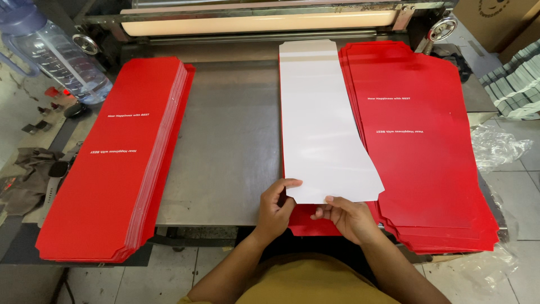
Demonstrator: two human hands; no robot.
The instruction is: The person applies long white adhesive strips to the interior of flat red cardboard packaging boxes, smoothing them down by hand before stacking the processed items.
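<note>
A long white-faced card sheet [318, 121] lies on the grey metal machine table [230, 146], its far end pointing at the cream roller [259, 23]. My left hand [277, 207] pinches the sheet's near left corner. My right hand [349, 217] grips its near edge, thumb on top. A red sheet shows just beneath that near end. To the right of the white sheet lies a fanned stack of red printed sheets [419, 146]. A taller stack of red sheets [118, 163] rests at the left.
A big clear water bottle [53, 53] stands at the far left. A watch [55, 174] and dark rags lie beside the left stack. Crumpled clear plastic [498, 149] and folded greenish cartons [517, 84] sit at the right. Tiled floor shows below.
</note>
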